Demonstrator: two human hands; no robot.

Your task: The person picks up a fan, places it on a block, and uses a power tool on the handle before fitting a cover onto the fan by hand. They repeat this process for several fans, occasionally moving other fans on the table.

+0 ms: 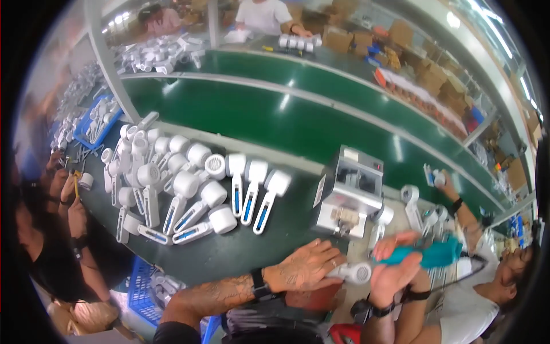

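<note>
My left hand point(306, 266), with a black band at the wrist, is closed over the handle of a white handheld fan point(360, 273). The fan's round grilled head points right, out past my fingers. My right hand point(395, 278) wraps round a teal electric screwdriver point(427, 256), which lies nearly level just right of the fan head. Its tip is hidden by my fingers, so I cannot tell whether it touches the fan. Left of my hands, several more white fans point(209, 195) lie on the dark table, some with blue parts in their open handles.
A grey metal machine point(349, 192) stands behind my hands. Beyond the table runs a green conveyor point(229, 109). Below the table edge is a blue crate point(143, 292). Co-workers sit at both sides; the right one's hand point(441, 179) reaches toward the conveyor. A blue basket point(94, 135) stands far left.
</note>
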